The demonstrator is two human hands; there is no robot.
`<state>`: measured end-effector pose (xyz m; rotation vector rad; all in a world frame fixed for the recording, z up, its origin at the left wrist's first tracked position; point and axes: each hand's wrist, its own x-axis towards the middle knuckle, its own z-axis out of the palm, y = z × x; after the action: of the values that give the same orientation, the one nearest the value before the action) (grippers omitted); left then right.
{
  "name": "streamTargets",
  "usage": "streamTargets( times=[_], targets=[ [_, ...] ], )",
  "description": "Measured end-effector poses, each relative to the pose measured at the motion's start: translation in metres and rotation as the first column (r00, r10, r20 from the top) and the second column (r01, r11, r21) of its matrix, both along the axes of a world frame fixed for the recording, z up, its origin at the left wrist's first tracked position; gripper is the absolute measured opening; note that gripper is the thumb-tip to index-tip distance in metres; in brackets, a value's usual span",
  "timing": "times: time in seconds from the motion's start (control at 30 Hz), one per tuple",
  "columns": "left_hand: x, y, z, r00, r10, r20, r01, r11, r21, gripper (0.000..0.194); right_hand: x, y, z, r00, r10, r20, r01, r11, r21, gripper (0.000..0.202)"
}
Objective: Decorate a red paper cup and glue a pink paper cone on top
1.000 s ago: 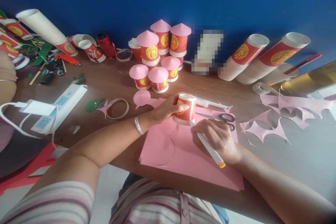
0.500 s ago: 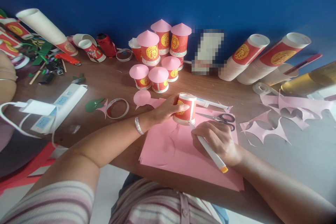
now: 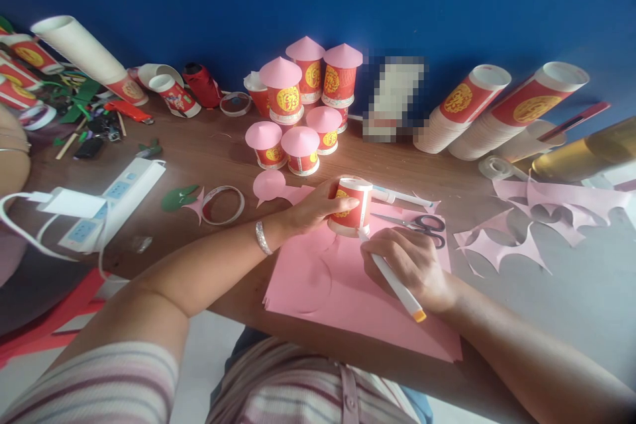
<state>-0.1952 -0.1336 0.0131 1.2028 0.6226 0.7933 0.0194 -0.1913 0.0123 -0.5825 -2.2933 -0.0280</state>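
My left hand is wrapped round a red and white paper cup, held upside down above the pink paper. In my right hand is a white marker with an orange end; its tip touches the cup near the rim. Beneath both hands lies pink paper. Scissors with dark handles rest on it, right of the cup. Another white pen lies just behind them. A small pink paper piece sits behind my left wrist.
Several red cups with pink cone roofs stand at the back. Cup stacks lean by the wall on the right, near pink scraps. On the left are a power strip, a cut cup ring and a co-worker's arm.
The marker's orange end has shifted slightly left and up while its tip stays at the cup's rim. My left hand and the cup have hardly moved.
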Motion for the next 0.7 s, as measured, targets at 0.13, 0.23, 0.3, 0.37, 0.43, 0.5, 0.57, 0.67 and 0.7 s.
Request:
streamTargets(
  times=[0.13,0.23,0.3,0.37,0.43,0.5,0.57,0.67,0.7],
  targets=[
    [0.0003,-0.0001,0.0,1.0,0.006,0.002,-0.006,1.0,-0.003,0.029,0.0003,0.0002,0.0004,1.0,0.01,0.011,-0.01,1.0,-0.011,0.025],
    [0.0005,-0.0007,0.0002,1.0,0.007,0.019,-0.007,1.0,-0.001,0.028,0.0005,-0.0002,0.001,1.0,0.019,0.023,-0.019,0.999,-0.029,0.024],
    [0.0005,-0.0007,-0.0002,1.0,0.005,0.019,-0.004,1.0,-0.003,0.027,0.0005,-0.0006,0.0013,0.999,0.024,0.027,-0.023,0.999,-0.04,0.024],
    [0.0007,-0.0005,-0.0013,1.0,0.01,0.011,-0.01,1.0,-0.015,0.026,0.0,-0.0008,0.0017,0.999,0.023,0.023,-0.022,0.999,-0.047,0.025],
    [0.001,-0.0001,-0.0026,1.0,0.025,0.007,-0.025,0.999,-0.029,0.027,-0.001,-0.0008,0.0023,1.0,0.021,0.02,-0.02,0.998,-0.051,0.026],
    [0.0012,0.0003,-0.0036,0.999,0.036,0.008,-0.036,0.999,-0.03,0.03,-0.0023,-0.0006,0.0033,1.0,0.024,0.014,-0.023,0.999,-0.047,0.025],
    [0.0012,0.0007,-0.0044,0.999,0.034,0.009,-0.033,0.999,-0.015,0.031,-0.0035,-0.0002,0.0045,1.0,0.024,0.015,-0.024,0.999,-0.044,0.024],
    [0.0006,0.0011,-0.0062,1.0,0.016,0.02,-0.016,1.0,0.005,0.029,-0.0043,0.0009,0.0055,0.999,0.027,0.022,-0.026,0.999,-0.033,0.022],
    [0.0004,0.0012,-0.0069,1.0,0.011,0.023,-0.011,1.0,0.006,0.03,-0.0043,0.0014,0.0053,0.999,0.029,0.026,-0.029,0.999,-0.026,0.021]
  ],
)
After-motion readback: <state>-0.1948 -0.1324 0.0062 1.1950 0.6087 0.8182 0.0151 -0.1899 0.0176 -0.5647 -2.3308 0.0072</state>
